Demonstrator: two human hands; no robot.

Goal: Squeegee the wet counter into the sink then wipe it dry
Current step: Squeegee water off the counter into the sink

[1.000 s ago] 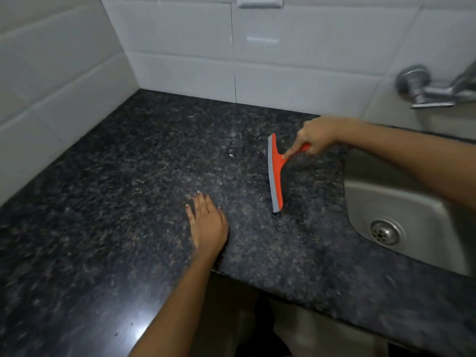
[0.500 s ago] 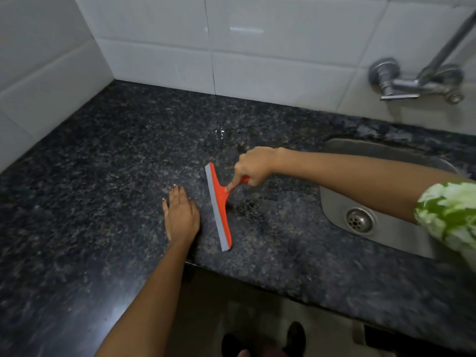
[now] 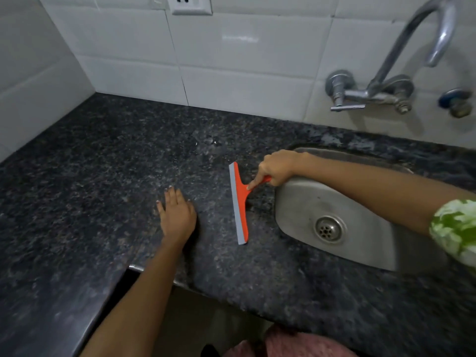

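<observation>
The right hand (image 3: 277, 169) was seen wrapped around the orange handle of the squeegee (image 3: 239, 202), its forefinger stretched along the handle toward the blade. The squeegee was held with its grey rubber edge laid against the bench (image 3: 103, 163), the blade running from far to near and facing left, just beside the left rim of the sink (image 3: 304, 202). The right forearm was stretched across the sink basin, and a green and white patterned sleeve (image 3: 456, 228) was seen at the picture's right edge. The left hand (image 3: 177, 215) was laid flat, palm down with fingers spread, on the dark speckled stone to the left of the blade, apart from it and holding nothing. A small patch of water (image 3: 206, 143) was seen glinting on the bench beyond the squeegee, toward the wall. The steel sink was sunk into the bench, with a round drain (image 3: 329, 229) in its floor. Above it a metal tap (image 3: 381, 73) was fixed to the white tiled wall (image 3: 231, 73), and a white socket plate (image 3: 192, 5) was set higher up at the top of the view.
</observation>
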